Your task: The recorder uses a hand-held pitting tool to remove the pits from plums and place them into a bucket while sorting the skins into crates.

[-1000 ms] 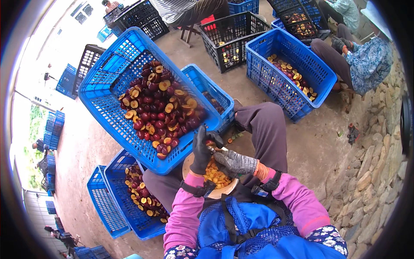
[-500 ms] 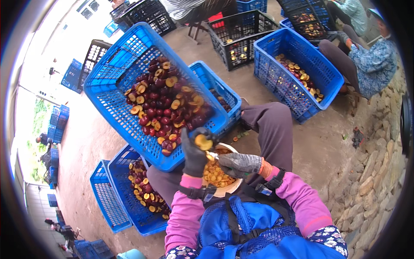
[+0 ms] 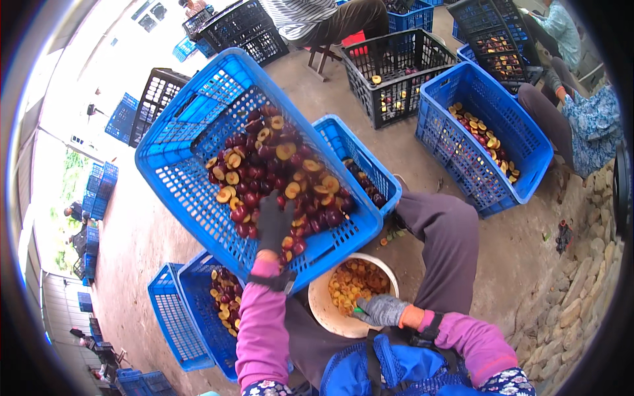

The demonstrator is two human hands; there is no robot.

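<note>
My left hand (image 3: 272,223), in a dark glove, reaches into a tilted blue crate (image 3: 173,158), fingers apart against the plums. Dark red plums (image 3: 254,173) fill the crate's lower side, whole ones mixed with halves showing yellow flesh. My right hand (image 3: 383,310), in a grey glove, is closed around a small green-handled tool (image 3: 358,310) whose working end I cannot make out. It rests over the near rim of a white bucket (image 3: 319,305) between my legs. Wet orange-yellow fruit pieces (image 3: 353,285) lie inside the bucket.
Another blue crate (image 3: 389,193) sits beneath the tilted one. More plums lie in a blue crate (image 3: 198,277) at lower left and another blue crate (image 3: 456,158) at right. Black crates (image 3: 389,119) stand farther back. A person (image 3: 591,129) sits at right, beside a stone wall (image 3: 581,284).
My left hand has left the bucket area, where it held a plum half against the tool, and moved up-left into the crate. My right hand has lowered slightly toward the bucket's near rim.
</note>
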